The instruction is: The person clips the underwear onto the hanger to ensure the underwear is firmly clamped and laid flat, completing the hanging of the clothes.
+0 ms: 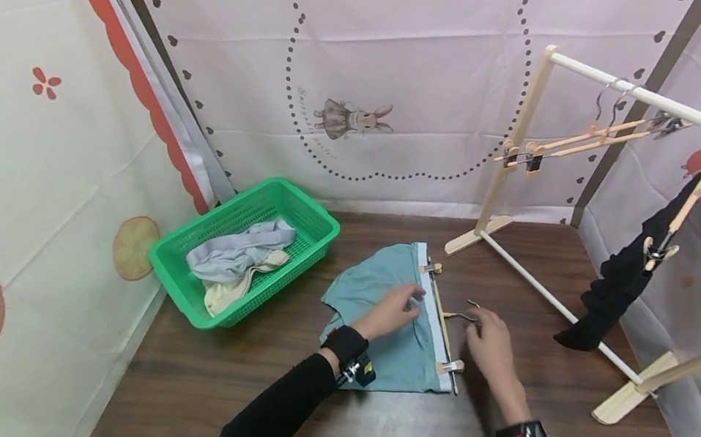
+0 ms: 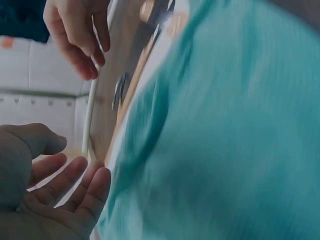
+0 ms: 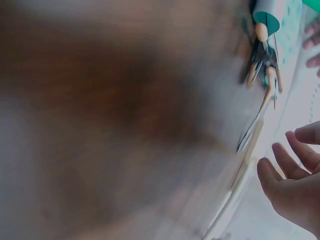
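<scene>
A teal garment with a white waistband (image 1: 388,305), its outline like folded shorts, lies flat on the table. A wooden clip hanger (image 1: 438,308) runs along the waistband, with a clip (image 1: 450,367) gripping it near each end. My left hand (image 1: 390,312) hovers over the teal cloth, fingers loosely bent around nothing, as the left wrist view also shows. On the other side of the hanger, my right hand (image 1: 493,346) is close beside the metal hook (image 1: 461,316). The right wrist view shows that hand (image 3: 295,172) empty, its fingers relaxed and apart from the hook.
To the left, a green basket (image 1: 314,240) holds a grey-blue cloth (image 1: 243,249) and a cream one (image 1: 249,283). At right stands a wooden rack (image 1: 522,123) with a white rail; two bare clip hangers (image 1: 590,139) and a black garment (image 1: 625,277) on a hanger hang from it.
</scene>
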The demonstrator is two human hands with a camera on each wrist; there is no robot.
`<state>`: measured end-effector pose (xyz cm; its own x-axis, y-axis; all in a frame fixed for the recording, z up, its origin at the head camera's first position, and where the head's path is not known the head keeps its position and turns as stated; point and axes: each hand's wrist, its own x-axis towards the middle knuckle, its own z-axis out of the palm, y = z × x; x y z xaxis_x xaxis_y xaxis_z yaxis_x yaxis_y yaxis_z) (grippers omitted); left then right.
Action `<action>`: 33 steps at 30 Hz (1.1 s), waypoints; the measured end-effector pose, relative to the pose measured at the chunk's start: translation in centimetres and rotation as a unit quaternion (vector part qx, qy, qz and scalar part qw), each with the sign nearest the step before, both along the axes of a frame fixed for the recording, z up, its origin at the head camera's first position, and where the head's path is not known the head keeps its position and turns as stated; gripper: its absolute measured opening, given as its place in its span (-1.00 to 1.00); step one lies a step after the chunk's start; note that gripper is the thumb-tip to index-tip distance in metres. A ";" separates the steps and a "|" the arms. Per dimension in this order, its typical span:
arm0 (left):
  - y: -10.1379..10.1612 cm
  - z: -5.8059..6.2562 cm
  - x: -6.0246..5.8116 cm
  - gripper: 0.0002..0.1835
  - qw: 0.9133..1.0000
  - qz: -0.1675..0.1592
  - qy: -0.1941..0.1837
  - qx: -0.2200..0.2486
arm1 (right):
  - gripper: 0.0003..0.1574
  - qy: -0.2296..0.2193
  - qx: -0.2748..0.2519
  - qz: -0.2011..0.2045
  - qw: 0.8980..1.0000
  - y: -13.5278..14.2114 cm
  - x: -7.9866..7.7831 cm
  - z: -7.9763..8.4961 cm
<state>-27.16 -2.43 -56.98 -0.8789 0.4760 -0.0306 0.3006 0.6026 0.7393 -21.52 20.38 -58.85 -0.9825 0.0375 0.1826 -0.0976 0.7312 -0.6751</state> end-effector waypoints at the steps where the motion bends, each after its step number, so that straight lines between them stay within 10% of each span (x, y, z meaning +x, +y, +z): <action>1: 0.5 -0.2 0.4 -0.60 1.000 -0.010 0.001 0.000 | -0.57 0.000 -0.002 -0.014 1.000 0.7 1.0 0.1; 8: 3.3 -1.6 1.6 -0.57 0.998 -0.031 0.034 -0.050 | -0.64 0.016 0.016 -0.123 0.992 5.8 7.1 1.0; 15: 6.1 -2.5 1.4 -0.45 0.990 0.042 0.031 -0.130 | -0.64 0.055 -0.013 -0.285 0.957 12.3 10.6 2.6; 25: 8.1 -3.6 0.8 -0.62 0.977 0.107 0.072 -0.171 | -0.45 0.136 -0.087 -0.435 0.886 17.5 9.1 7.1; 33: 7.1 -2.9 0.7 -0.66 0.990 0.106 0.023 -0.095 | -0.33 0.108 -0.061 -0.436 0.891 18.7 7.0 9.7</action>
<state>-26.46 4.71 -59.84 -0.9607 0.2709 -0.0600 0.1833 0.7820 0.5958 -14.51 39.08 -49.10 -0.5118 0.8027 0.3062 0.3345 0.5145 -0.7895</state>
